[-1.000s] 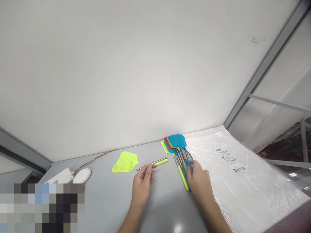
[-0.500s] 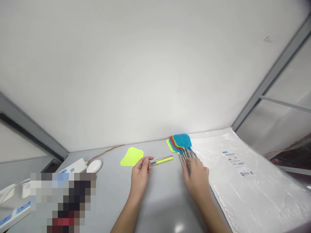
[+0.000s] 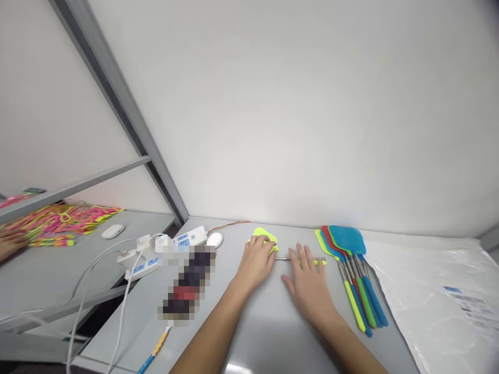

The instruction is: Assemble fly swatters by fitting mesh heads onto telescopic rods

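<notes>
A lime-yellow fly swatter [image 3: 264, 231] lies flat on the grey table, its mesh head to the left and its silver rod running right. My left hand [image 3: 255, 258] is over the mesh head, fingers bent onto it near the neck; the thumb is mostly hidden. With fingers spread, my right hand [image 3: 310, 283] rests palm down across the rod and yellow grip, covering part of both. To its right, a fanned stack of fly swatters [image 3: 348, 240] in blue, red and yellow has its heads toward the wall and coloured grips toward me.
A white plastic mailer [image 3: 421, 291] with a label covers the table's right side. At left are a power strip [image 3: 195, 236] with plugs and cables, a round white object [image 3: 214, 239] and a blurred-out item [image 3: 189, 283]. Beyond the frame post, another person's hand [image 3: 11, 244] is near colourful strips [image 3: 66, 221].
The view has swung left. My right hand has left the swatter stack and now lies over the yellow swatter's rod and grip. My left hand has shifted from the neck onto the mesh head.
</notes>
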`<state>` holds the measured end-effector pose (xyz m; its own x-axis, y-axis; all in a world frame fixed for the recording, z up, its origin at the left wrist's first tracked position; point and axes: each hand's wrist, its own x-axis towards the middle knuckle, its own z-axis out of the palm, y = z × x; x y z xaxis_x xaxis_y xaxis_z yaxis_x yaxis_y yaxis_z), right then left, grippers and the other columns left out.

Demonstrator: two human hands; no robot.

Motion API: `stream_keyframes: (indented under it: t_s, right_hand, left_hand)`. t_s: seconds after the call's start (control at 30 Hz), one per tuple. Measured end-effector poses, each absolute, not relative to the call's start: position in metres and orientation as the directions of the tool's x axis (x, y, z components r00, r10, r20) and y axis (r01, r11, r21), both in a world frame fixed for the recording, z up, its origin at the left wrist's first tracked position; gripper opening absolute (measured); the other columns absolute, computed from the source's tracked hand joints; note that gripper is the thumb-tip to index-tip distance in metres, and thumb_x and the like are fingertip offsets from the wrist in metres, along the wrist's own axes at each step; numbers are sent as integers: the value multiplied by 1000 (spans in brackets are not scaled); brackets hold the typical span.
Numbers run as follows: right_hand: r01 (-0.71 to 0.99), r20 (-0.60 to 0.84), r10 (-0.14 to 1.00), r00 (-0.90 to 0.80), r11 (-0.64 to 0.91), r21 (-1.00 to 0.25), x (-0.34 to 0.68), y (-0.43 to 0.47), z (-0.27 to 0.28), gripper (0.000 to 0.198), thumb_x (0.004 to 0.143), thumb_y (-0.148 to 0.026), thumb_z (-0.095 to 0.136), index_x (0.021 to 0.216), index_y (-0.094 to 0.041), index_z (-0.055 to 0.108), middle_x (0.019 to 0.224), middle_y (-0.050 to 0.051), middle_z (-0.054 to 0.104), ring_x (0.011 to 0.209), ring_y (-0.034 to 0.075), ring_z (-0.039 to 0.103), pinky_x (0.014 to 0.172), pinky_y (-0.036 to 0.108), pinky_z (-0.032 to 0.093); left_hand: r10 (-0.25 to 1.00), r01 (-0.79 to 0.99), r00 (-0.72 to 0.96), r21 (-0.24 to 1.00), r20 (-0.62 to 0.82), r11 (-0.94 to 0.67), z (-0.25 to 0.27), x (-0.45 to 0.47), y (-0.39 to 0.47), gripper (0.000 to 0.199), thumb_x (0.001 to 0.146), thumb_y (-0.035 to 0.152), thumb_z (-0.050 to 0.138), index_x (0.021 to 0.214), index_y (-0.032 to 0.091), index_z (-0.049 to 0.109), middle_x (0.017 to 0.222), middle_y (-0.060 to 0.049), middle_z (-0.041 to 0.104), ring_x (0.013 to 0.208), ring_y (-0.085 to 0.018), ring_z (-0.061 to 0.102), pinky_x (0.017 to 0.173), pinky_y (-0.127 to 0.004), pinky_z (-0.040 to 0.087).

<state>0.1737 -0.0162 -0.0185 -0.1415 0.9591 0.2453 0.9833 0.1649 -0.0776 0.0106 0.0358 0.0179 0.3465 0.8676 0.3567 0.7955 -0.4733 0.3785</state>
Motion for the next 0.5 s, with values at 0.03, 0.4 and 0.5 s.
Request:
stream_keyframes:
  t_s: [0.03, 0.4, 0.5]
  right_hand:
    - [986, 236, 963, -127, 149, -78, 173, -15, -25, 61, 91, -44, 37, 146, -19, 29, 155, 10, 14, 141, 31, 5, 107, 57, 10]
    - [992, 88, 995, -40, 50, -114, 176, -12, -40, 66, 92, -53, 21, 146, -18, 28, 154, 9, 19, 142, 28, 5, 107, 60, 4]
    - [993, 87, 996, -38, 48, -113, 177, -11, -40, 66, 91, -53, 21, 146, -17, 28, 154, 9, 19, 142, 28, 5, 107, 60, 3]
  left_hand:
    - [870, 823, 360, 325, 336, -466, 13, 11, 35, 31, 89, 32, 47, 118, 26, 58, 123, -9, 55, 115, -27, 45, 96, -46, 37]
    - [944, 936, 305, 145, 127, -322, 4, -6, 27, 40, 94, 41, 33, 128, 28, 51, 135, -12, 49, 124, -32, 42, 103, -61, 18]
    - [957, 955, 270, 95, 107, -280, 17, -8, 16, 37, 93, 42, 34, 107, 26, 65, 109, -12, 62, 105, -30, 53, 98, -61, 23]
